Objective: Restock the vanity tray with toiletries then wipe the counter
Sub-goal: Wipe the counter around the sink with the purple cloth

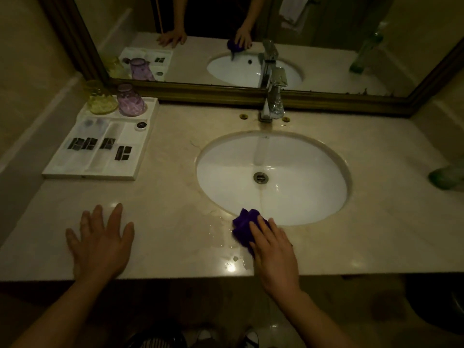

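A purple cloth [242,226] lies on the beige marble counter [163,197] at the sink's front rim, pressed flat under my right hand [272,249]. Wet streaks and drops shine on the stone just left of the cloth. My left hand [101,241] rests flat on the counter near the front edge, fingers spread, holding nothing. The white vanity tray [90,175] sits at the back left with several white packets marked with dark labels in its compartments. A yellow glass [100,101] and a purple glass [130,101] stand upside down at its far end.
The white oval sink [272,177] fills the counter's middle, with a chrome tap [275,96] behind it. A framed mirror [226,94] runs along the back. A green bottle [445,175] stands at the far right edge. Walls close off both sides.
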### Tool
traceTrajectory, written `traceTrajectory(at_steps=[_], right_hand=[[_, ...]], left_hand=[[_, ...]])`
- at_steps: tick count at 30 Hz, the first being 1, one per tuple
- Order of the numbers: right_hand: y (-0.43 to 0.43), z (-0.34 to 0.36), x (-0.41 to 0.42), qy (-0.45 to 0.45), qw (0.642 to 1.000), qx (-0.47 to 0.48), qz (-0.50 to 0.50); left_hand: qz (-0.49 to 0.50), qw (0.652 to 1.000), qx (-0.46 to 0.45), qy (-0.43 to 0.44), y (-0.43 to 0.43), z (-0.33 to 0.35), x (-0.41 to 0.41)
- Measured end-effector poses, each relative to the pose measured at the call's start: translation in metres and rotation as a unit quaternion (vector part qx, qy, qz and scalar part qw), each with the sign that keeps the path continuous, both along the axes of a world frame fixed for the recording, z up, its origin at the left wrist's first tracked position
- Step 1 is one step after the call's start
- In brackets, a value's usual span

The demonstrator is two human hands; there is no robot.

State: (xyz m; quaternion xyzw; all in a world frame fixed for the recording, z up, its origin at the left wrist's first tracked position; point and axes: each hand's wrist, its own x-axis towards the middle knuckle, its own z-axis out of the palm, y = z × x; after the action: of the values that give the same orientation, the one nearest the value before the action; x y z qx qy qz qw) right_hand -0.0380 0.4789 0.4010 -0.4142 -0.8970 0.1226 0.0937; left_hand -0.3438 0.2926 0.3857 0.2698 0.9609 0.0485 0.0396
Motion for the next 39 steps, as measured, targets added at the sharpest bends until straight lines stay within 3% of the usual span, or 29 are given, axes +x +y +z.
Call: traceTrajectory(at_steps=[2, 4, 7, 9, 11, 13, 17, 21, 27, 30, 36, 39], right_hand=[[0.01, 0.008, 0.014, 0.06, 0.992, -0.067, -0.087], [0.016, 0.017, 0.028, 0.166, 0.954, -0.131, -0.213], [-0.006, 0.021, 0.021, 0.228, 0.925, -0.174, -0.25], [-0.035, 0.013, 0.001, 0.173, 0.952, -0.163, -0.195], [-0.06, 0.0, -0.019, 0.025, 0.992, -0.073, -0.099], [-0.056, -0.009, -0.024, -0.061, 0.997, -0.017, -0.051], [-0.009, -0.013, -0.011, -0.115, 0.987, -0.004, -0.11], [0.023, -0.002, -0.012, -0.085, 0.97, -0.025, -0.225], [-0.039, -0.012, -0.035, -0.086, 0.991, -0.013, -0.097], [-0.018, -0.005, -0.042, -0.075, 0.991, -0.033, -0.109], [-0.048, 0.001, -0.062, 0.119, 0.971, -0.134, -0.155], [-0.063, -0.008, -0.067, 0.037, 0.99, -0.08, -0.107]], left_hand=[[0.001, 1.0, -0.001, 0.0, -0.001, 0.0, 0.001], [0.002, 1.0, 0.001, -0.003, 0.001, -0.001, 0.002], [-0.002, 1.0, -0.012, -0.002, 0.0, -0.004, -0.001], [0.002, 1.0, -0.018, 0.005, 0.0, -0.008, -0.003], [0.009, 1.0, -0.023, 0.017, 0.0, -0.011, -0.004], [0.008, 0.999, -0.024, 0.023, 0.0, -0.011, -0.004], [-0.002, 1.0, -0.01, 0.02, -0.001, -0.01, -0.005], [-0.003, 1.0, -0.009, 0.014, -0.001, -0.008, -0.003], [0.006, 1.0, -0.011, 0.007, 0.001, -0.005, 0.001], [-0.003, 1.0, -0.008, 0.007, 0.001, -0.001, 0.001], [-0.004, 1.0, -0.014, 0.007, 0.0, 0.002, 0.002], [-0.015, 1.0, -0.016, 0.014, -0.002, 0.0, 0.001]])
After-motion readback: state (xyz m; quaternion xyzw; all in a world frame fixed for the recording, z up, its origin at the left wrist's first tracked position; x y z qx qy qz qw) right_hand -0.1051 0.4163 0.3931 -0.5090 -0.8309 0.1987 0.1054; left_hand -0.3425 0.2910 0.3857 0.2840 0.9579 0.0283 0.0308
